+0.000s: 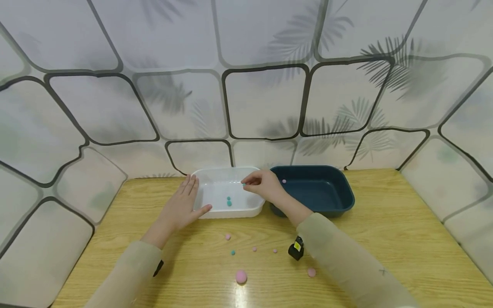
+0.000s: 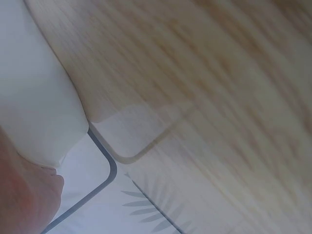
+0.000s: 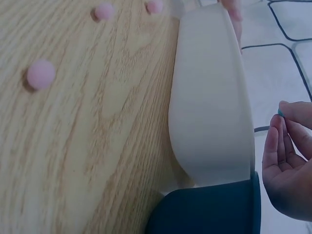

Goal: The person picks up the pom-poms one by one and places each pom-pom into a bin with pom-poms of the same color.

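Note:
My right hand [image 1: 265, 186] is over the right part of a white basin [image 1: 231, 214], pinching a tiny teal ball [image 3: 280, 112] between thumb and fingertips. Inside that basin lie a few small teal balls [image 1: 229, 203]. With fingers stretched out, my left hand [image 1: 179, 209] rests on the basin's left rim. A dark blue basin [image 1: 316, 194] stands directly to the right, holding a small pink ball [image 1: 284, 181]. In the left wrist view only part of the left hand [image 2: 29, 195] shows beside the white basin's wall.
On the wooden table [image 1: 185, 273] in front of the basins lie a larger pink ball [image 1: 241, 277], several smaller pink balls [image 1: 311, 272] and one teal ball [image 1: 233, 252]. A patterned backdrop [image 1: 265, 102] rises behind the table and along both sides.

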The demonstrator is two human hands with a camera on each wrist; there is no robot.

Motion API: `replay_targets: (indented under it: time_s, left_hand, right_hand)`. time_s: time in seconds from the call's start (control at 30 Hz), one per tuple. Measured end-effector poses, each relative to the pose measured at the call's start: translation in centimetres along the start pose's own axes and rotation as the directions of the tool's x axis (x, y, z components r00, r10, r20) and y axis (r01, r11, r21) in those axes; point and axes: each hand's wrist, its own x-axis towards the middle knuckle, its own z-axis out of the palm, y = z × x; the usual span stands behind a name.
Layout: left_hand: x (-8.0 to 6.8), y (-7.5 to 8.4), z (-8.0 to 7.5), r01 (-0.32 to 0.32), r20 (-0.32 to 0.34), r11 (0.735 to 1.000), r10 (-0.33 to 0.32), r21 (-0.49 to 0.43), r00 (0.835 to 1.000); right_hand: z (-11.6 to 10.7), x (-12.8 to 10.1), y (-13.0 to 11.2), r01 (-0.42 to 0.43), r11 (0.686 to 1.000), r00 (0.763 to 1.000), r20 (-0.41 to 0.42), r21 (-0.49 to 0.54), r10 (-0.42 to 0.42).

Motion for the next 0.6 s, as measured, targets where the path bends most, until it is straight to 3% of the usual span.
replay_targets:
  time_s: [0.6]
  left_hand:
    - [0.2,-0.2,0.3,0.007,0.016,1.000,-0.007,-0.003,1.000]
  right_hand:
    - [0.7,0.3,1.4,-0.032,0.999,0.999,-0.017,-0.026,0.032]
